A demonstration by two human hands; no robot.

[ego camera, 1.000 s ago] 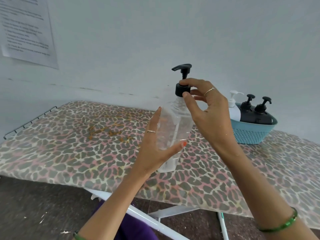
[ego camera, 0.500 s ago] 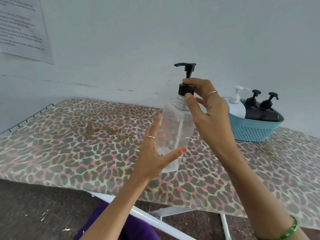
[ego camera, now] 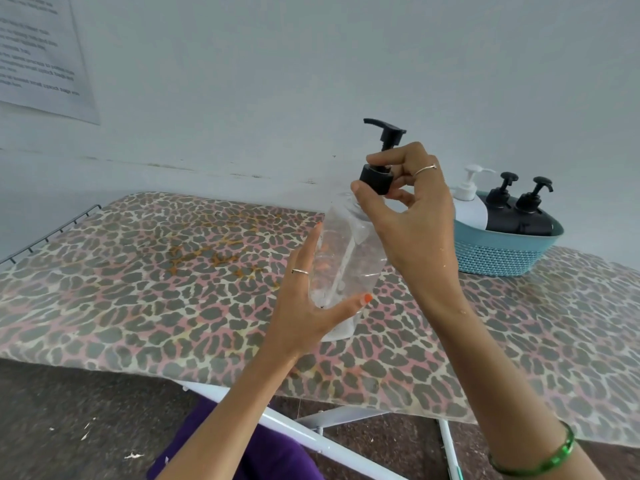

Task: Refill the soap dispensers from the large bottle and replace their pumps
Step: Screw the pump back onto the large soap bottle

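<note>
Head view, left to right: the left hand (ego camera: 304, 306) wraps the clear dispenser (ego camera: 346, 261) standing on the leopard-print tabletop (ego camera: 138, 289), while the right hand (ego camera: 412, 216) pinches its black pump (ego camera: 377, 178) collar, apparently unscrewing it. The dispenser looks nearly empty, so refilling is probably all ahead. Farther right, a blue basket (ego camera: 498, 258) holds three more pump bottles (ego camera: 502, 209); which one is the large bottle I cannot tell.

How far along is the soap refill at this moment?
Done: nothing clearly; the clear bottle looks nearly empty. In hand: the left hand grips that bottle while the right hand pinches its black pump collar. Left: filling it, and the three dispensers in the blue basket. No large bottle is in view.
</note>
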